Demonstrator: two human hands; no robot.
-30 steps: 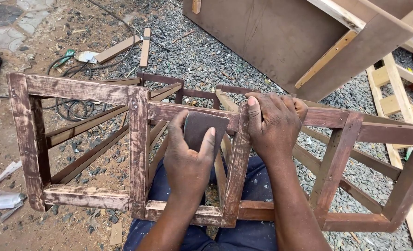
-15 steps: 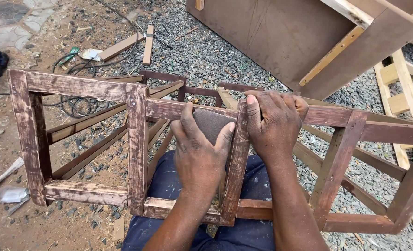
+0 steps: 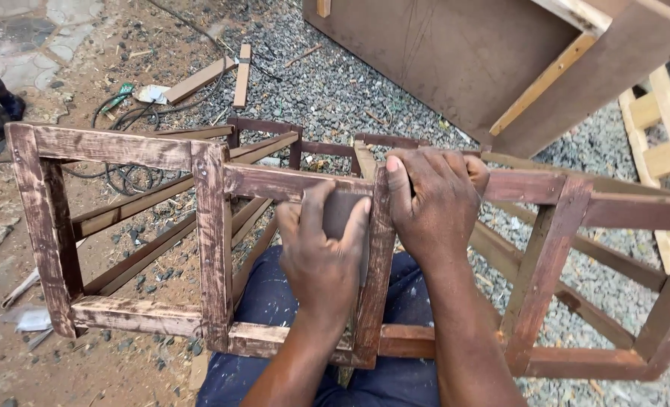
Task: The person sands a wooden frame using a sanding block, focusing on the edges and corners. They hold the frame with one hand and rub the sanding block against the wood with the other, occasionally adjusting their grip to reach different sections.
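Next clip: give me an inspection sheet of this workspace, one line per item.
Surface: gravel and dirt ground.
Job's things: dark-stained wooden frame across the person's lap; dark sanding block.
Clutter: loose wood strips, paper scraps.
Grippers: left hand grips the block against an upright; right hand clamps the top rail.
Cables: black cord coiled behind the frame.
Surroundings: large brown board cabinet, pale wooden frame.
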